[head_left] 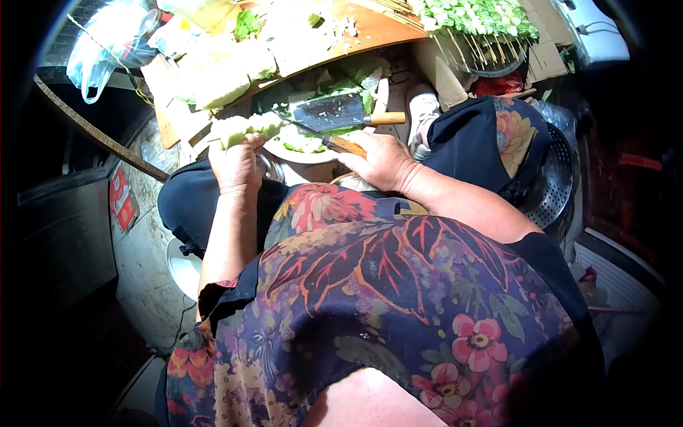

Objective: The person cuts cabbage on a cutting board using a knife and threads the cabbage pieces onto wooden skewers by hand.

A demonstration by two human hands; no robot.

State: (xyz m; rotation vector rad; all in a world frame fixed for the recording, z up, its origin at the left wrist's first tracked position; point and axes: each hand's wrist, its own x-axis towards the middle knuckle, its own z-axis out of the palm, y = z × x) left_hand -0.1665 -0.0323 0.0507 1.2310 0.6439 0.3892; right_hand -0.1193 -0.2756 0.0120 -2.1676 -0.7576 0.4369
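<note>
1 knife: right hand | 1 vegetable, apparently: left hand | 1 cleaver

Pale-green leafy vegetable piece is held in left hand; dark-bladed, wooden-handled knife in right hand angles towards it.

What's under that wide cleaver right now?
Green leaf scraps show around the cleaver, in a white bowl. Whatever lies directly beneath the cleaver is covered; the right hand and its knife hide some of the bowl too.
</note>
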